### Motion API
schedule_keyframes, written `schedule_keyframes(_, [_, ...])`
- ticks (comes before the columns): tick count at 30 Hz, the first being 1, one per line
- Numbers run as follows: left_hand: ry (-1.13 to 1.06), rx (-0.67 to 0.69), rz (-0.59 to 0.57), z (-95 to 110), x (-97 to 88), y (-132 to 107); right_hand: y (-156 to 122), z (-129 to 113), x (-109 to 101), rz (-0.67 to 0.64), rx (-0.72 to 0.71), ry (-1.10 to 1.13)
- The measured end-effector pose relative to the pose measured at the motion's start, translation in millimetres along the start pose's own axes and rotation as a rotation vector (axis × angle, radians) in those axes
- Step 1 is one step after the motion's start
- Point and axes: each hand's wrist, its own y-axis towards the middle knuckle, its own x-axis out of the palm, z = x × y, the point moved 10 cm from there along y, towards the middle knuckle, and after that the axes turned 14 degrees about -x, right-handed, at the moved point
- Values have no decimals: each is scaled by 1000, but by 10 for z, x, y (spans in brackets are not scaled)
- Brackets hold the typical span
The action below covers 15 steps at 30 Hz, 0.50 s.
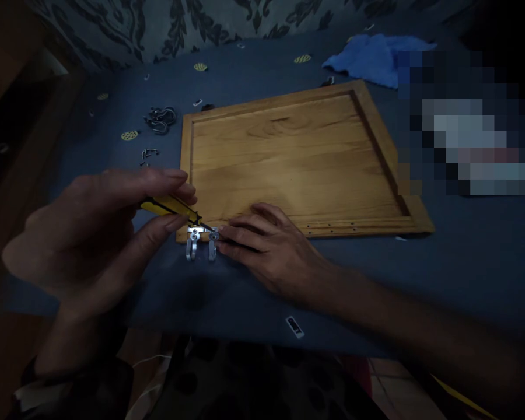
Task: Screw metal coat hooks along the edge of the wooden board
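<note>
A wooden framed panel [297, 151] lies flat on a dark blue cloth-covered table [464, 256]. At its near left corner sits a silver metal double hook [200, 242]. My left hand [100, 233] is closed around a yellow-and-black screwdriver [170, 208], whose tip points at a screw on the hook's plate. My right hand [266, 245] rests on the panel's near edge, its fingertips pinched against the right side of the hook.
More metal hooks [160, 118] and small loose parts [149, 154] lie on the cloth left of the panel. A blue rag [371, 58] sits at the back right. Small yellow discs [129, 135] dot the cloth. A patterned curtain hangs behind.
</note>
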Motion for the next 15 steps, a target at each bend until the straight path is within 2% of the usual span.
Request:
schedule_keyframes(9, [16, -34, -8, 34, -29, -5, 13, -6, -10, -18, 3, -13])
schedule_keyframes(15, [-117, 64, 78, 16, -92, -54, 29, -12, -23, -27, -2, -11])
